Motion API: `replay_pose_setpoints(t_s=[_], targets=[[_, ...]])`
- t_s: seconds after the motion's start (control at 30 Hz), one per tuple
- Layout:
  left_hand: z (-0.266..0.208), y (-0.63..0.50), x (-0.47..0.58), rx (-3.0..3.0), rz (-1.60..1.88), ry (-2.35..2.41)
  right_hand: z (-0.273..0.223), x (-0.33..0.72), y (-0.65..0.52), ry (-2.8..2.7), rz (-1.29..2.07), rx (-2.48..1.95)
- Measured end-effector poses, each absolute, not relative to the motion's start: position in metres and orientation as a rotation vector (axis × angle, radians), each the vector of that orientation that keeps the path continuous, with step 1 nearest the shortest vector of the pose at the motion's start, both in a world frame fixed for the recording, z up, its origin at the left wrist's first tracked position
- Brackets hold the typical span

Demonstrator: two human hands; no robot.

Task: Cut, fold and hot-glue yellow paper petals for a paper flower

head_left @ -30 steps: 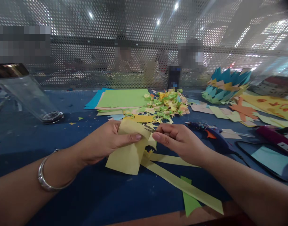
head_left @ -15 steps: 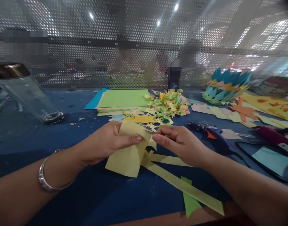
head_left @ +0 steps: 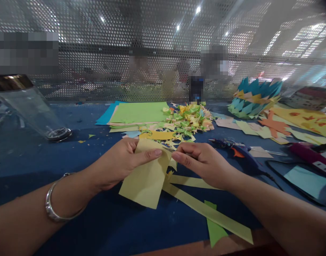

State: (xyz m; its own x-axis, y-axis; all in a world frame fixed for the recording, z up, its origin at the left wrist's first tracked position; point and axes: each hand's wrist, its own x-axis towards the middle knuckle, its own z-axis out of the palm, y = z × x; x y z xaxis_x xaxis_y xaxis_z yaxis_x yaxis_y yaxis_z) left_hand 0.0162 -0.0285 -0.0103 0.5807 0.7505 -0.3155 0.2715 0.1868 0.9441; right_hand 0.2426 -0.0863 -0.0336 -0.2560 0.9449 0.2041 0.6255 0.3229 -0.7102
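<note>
A pale yellow sheet of paper (head_left: 145, 181) is pinched in my left hand (head_left: 131, 156), thumb on top and the other fingers behind it. My right hand (head_left: 200, 160) is closed around small scissors (head_left: 167, 148); only the thin metal blades show, at the paper's upper right edge, and the handles are hidden in my fingers. Under the paper's right side lie long pale yellow strips (head_left: 211, 211), one crossing a green paper scrap (head_left: 215, 225). Just beyond my hands are an orange-yellow paper strip (head_left: 157, 135) and cut-out scraps.
A green-topped stack of coloured paper (head_left: 141, 112) lies behind, beside a heap of small paper pieces (head_left: 195, 115). A glass jar (head_left: 43, 113) leans at left. To the right are a blue glue gun (head_left: 245, 156), a purple power strip (head_left: 312, 156) and a folded-paper bowl (head_left: 255, 97).
The pale yellow sheet has turned slightly, its lower edge now a little nearer me. Both hands stay almost in the same place, the scissors still at the sheet's edge.
</note>
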Motion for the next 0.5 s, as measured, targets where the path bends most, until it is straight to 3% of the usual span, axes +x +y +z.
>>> replay_pose_setpoints(t_s=[0.5], targets=[[-0.0108, -0.0297, 0.0177, 1.357, 0.361, 0.973, -0.0326, 0.2422, -0.0868, -2.012, 0.691, -1.352]])
